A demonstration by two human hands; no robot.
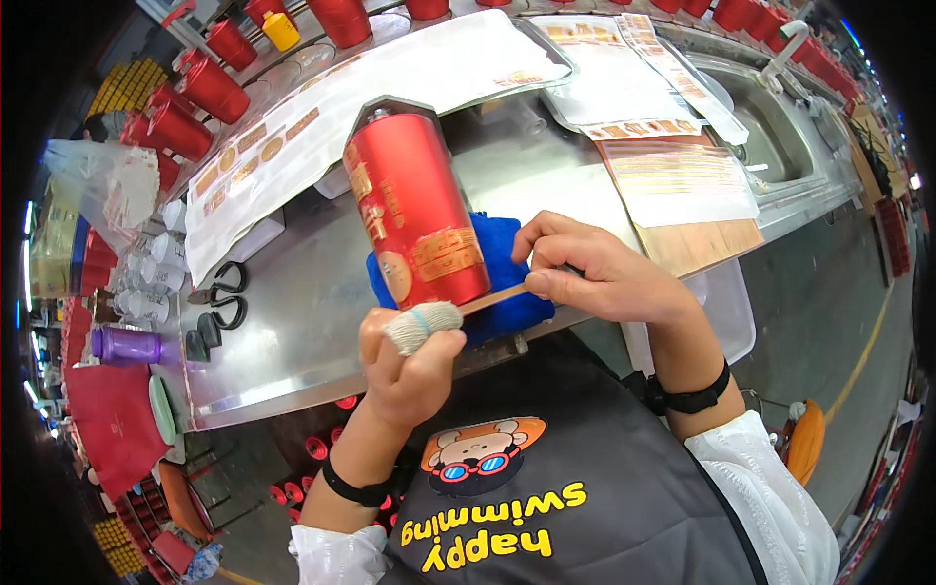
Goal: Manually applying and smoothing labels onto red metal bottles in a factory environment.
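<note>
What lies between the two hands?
In the head view, a brown strip runs from left hand to right hand beside the red can, over blue cloth.

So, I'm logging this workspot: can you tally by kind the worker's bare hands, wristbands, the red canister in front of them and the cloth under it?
Left hand and right hand: 2
Black wristbands: 2
Red canister: 1
Blue cloth: 1
Total: 6

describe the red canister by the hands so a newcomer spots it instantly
On the steel worktable, find the blue cloth at the near edge. One large, gold-marked red canister lies there, just beyond the left hand. Unlike the red canisters farther back, it rests on cloth.
</note>
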